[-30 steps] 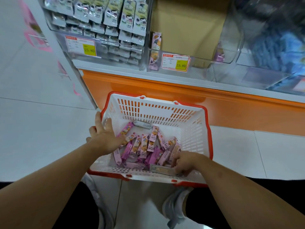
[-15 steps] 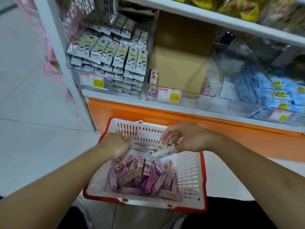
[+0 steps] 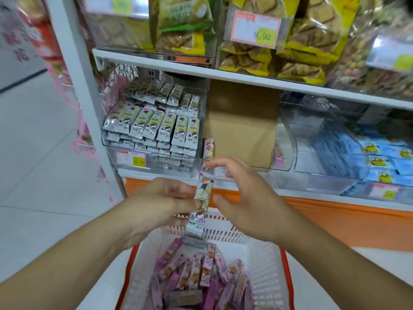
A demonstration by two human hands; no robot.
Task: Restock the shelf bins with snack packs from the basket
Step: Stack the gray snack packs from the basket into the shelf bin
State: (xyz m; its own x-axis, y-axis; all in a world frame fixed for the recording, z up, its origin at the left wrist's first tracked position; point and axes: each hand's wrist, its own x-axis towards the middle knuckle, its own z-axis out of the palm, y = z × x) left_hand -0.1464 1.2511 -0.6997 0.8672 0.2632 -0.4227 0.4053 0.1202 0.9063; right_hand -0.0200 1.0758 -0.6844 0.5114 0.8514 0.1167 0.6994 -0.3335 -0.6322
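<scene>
Your left hand (image 3: pixel 163 198) pinches a long green-and-white snack pack (image 3: pixel 202 200) near its middle, thumb and fingertips closed on it, so the pack stands nearly upright between your two hands. A second, silvery pack hangs just below it; whether the same hand holds that one you cannot tell from here. Your right hand (image 3: pixel 243 198) is just beside the pack on the other side — fingers spread and relaxed, holding nothing, and whether the thumb tip touches the wrapper is not clear.

Both hands are raised above the far rim of the white basket (image 3: pixel 263 253) with its red edge, which sits low in the view, close to you. Inside it lies a loose heap of pink and purple snack packs (image 3: pixel 201 274), with one darker, greyish pack lying across the front of the heap.

Straight ahead, on the lower shelf, the clear left bin (image 3: pixel 154 157) is well filled with rows of packs matching the one you hold. The middle bin (image 3: pixel 283 153) beside it is nearly bare — one pink pack (image 3: pixel 209 146) stands against its left wall, in front of a brown cardboard box (image 3: pixel 243 126). To the right, another bin holds blue packets (image 3: pixel 375 157). Yellow snack bags (image 3: pixel 279 57) fill the shelf above.
</scene>
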